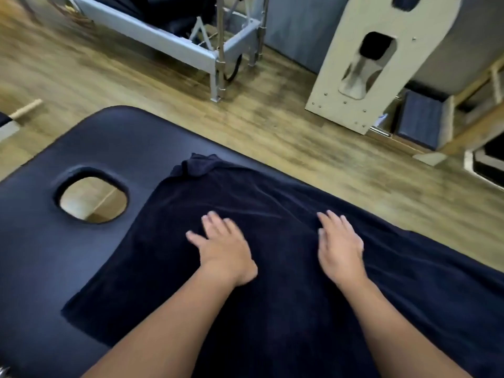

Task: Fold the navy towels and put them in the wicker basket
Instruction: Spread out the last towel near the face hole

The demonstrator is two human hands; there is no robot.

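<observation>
— What were the hands doing when you looked?

— I saw the left hand [223,248] laid flat, palm down, on the navy towel [272,268], fingers stretched and slightly spread, thumb out to the side. It gripped nothing; it only pressed on the cloth. The right hand [341,252] lay the same way just beside it, unclenched, fingers together and pointing away from me, palm on the towel. Both were a little blurred, so I could not tell how hard they pressed.

— And the towel itself?

— It was spread over the dark padded surface [54,241], covering most of the near and right part of it. Its long axis ran from the lower left toward the right edge of my view, where it went out of sight. The far left corner [196,165] was rumpled and turned over on itself. Soft creases ran across the cloth ahead of the fingers.

— Any container in view?

— I saw no wicker basket in my view. The only opening nearby was the oval hole [92,200] in the surface, left of the towel and apart from it, with the floor showing through.

— Beyond that?

— Wooden floor [245,118], a pale metal frame [218,50] at the top, and a cream board with cut-outs [368,64] at the upper right, all well apart from the towel.
</observation>
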